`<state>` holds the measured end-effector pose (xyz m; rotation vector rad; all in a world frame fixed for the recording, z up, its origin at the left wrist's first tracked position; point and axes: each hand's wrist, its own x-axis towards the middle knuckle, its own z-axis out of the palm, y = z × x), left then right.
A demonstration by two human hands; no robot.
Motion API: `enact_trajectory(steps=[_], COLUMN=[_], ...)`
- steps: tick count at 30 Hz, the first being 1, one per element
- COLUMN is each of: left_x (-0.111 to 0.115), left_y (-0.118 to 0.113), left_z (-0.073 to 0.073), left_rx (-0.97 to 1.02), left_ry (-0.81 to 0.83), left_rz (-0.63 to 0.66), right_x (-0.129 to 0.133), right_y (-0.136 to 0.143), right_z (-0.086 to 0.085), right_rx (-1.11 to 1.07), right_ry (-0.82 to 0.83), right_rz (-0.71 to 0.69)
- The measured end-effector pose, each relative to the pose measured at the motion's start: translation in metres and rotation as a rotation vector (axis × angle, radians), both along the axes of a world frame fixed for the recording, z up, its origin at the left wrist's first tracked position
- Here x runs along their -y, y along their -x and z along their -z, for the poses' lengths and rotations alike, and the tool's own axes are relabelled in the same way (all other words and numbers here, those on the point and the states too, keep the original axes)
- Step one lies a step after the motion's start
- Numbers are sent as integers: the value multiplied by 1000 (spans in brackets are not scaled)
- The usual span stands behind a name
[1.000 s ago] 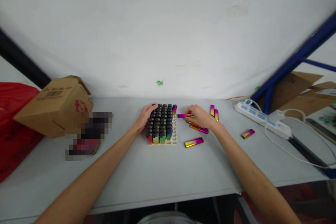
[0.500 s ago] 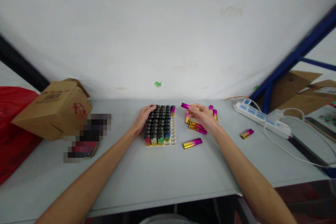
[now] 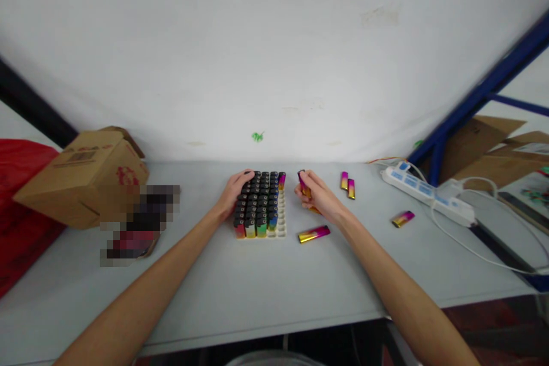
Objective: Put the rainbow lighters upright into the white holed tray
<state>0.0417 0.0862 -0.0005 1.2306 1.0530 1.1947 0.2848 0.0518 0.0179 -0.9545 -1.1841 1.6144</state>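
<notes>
A white tray (image 3: 281,218) with round-edged slots stands on the table, packed with rows of black-topped lighters (image 3: 256,203). One purple-and-gold lighter (image 3: 282,181) stands in its far right column; slots nearer me in that column are bare. My left hand (image 3: 231,194) is closed against the tray's left side, thumb over the far lighters. Just right of the tray, my right hand (image 3: 321,194) grips a purple-and-gold lighter (image 3: 304,184), tilted nearly upright. Beneath that hand, more lighters are mostly hidden. Nearer me lies a loose lighter (image 3: 314,234).
Two lighters (image 3: 348,185) lie right of my right hand, another (image 3: 403,219) farther right. A white power strip (image 3: 429,194) with cables sits on the right. At left are a cardboard box (image 3: 86,177), a red bag (image 3: 26,211) and a blurred-out item (image 3: 146,223).
My right hand has turned the lighter from lying flat to nearly upright and shifted slightly left and down. My left hand has stayed on the tray.
</notes>
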Motion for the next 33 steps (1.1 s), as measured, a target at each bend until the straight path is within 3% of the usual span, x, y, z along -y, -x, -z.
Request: enact_trajectory(steps=[11, 16, 19, 33], left_x=[-1, 0, 0, 0], left_y=[0, -1, -1, -1], left_z=[0, -1, -2, -1], left_rx=[-17, -28, -20, -6], left_ry=[-19, -22, -9, -20], left_rz=[12, -3, -1, 10], right_x=[0, 2, 2, -3], right_y=[14, 18, 20, 16], right_z=[1, 1, 2, 11], right_rx=[34, 142, 204, 192], right_ry=[43, 131, 86, -47], right_rz=[-7, 98, 170, 115])
